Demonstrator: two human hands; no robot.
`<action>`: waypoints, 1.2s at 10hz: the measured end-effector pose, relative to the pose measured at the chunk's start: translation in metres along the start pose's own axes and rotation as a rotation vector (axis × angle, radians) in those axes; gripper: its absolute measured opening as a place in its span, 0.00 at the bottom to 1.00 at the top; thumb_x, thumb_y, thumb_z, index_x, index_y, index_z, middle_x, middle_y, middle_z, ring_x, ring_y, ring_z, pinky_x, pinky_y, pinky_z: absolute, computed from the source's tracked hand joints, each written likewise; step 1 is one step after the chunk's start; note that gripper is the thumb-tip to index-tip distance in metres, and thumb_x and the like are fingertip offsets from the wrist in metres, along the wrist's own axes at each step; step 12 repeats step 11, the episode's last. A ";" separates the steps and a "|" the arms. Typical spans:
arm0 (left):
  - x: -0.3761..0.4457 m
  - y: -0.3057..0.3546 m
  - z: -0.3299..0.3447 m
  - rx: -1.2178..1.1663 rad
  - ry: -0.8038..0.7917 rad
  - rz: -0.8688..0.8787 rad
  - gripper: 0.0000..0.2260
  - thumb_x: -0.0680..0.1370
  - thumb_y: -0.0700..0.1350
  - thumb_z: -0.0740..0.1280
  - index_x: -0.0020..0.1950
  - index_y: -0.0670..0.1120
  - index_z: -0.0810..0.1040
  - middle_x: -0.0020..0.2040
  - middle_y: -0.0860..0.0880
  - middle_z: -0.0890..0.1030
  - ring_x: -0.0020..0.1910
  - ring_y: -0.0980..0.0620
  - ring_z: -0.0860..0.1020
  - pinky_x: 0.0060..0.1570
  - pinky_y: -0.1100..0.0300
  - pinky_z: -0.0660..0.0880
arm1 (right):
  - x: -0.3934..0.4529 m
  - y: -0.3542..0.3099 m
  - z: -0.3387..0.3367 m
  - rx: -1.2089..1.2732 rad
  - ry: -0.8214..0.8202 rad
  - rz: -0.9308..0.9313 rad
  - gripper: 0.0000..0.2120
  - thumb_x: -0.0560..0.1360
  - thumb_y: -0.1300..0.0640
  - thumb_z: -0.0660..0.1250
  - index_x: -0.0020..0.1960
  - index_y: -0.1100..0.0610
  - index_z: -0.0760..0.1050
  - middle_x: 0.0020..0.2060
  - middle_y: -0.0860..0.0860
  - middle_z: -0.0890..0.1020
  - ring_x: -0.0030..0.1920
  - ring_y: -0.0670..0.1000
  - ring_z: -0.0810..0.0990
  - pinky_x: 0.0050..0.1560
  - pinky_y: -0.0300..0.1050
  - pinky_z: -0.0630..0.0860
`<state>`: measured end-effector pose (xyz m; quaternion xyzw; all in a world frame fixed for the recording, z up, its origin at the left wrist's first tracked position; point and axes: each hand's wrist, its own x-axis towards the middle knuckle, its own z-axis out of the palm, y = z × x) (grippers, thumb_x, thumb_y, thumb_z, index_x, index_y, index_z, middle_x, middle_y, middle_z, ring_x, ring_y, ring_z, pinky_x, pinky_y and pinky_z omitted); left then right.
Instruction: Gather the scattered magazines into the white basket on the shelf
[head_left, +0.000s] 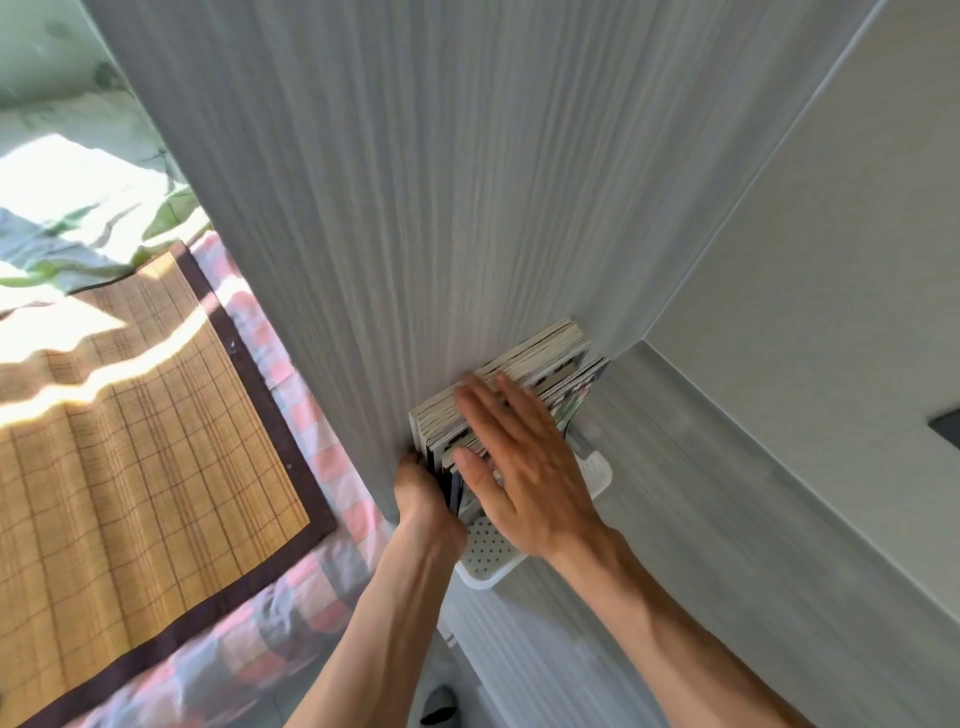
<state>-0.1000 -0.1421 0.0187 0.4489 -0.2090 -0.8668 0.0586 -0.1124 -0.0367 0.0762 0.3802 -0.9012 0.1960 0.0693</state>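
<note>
Several magazines (540, 356) stand on edge in a white perforated basket (488, 558) on the grey shelf (727, 519), pressed against a grey wood-grain panel (415, 208). My left hand (423, 491) grips the near end of the stack at its left side. My right hand (519, 462) lies flat with fingers spread on top of the magazines' page edges. Most of the basket is hidden by the hands and the magazines.
A bed with a brown-bordered bamboo mat (130, 441) and a pink checked sheet (322, 452) lies to the left, below the panel. A pale wall (831, 260) rises behind the shelf. A dark slipper (439, 704) is on the floor below.
</note>
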 end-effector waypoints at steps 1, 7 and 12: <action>0.002 0.004 -0.002 0.073 0.027 -0.008 0.21 0.78 0.52 0.52 0.52 0.50 0.85 0.48 0.49 0.87 0.47 0.50 0.85 0.42 0.58 0.80 | 0.006 0.012 0.000 -0.039 -0.006 -0.037 0.30 0.82 0.42 0.48 0.78 0.56 0.58 0.78 0.51 0.59 0.79 0.52 0.53 0.77 0.57 0.53; -0.016 -0.009 -0.054 0.273 0.311 -0.039 0.21 0.80 0.52 0.57 0.70 0.43 0.70 0.70 0.46 0.72 0.70 0.50 0.68 0.67 0.59 0.63 | -0.119 -0.006 0.099 1.763 0.050 1.612 0.30 0.75 0.33 0.61 0.65 0.56 0.70 0.62 0.54 0.77 0.66 0.62 0.75 0.67 0.59 0.70; -0.039 -0.008 -0.073 0.470 0.101 -0.009 0.14 0.80 0.49 0.59 0.63 0.47 0.75 0.72 0.46 0.70 0.72 0.49 0.67 0.72 0.55 0.59 | -0.129 -0.007 0.067 1.371 -0.228 1.529 0.37 0.75 0.31 0.55 0.78 0.51 0.57 0.76 0.53 0.63 0.68 0.60 0.69 0.62 0.56 0.71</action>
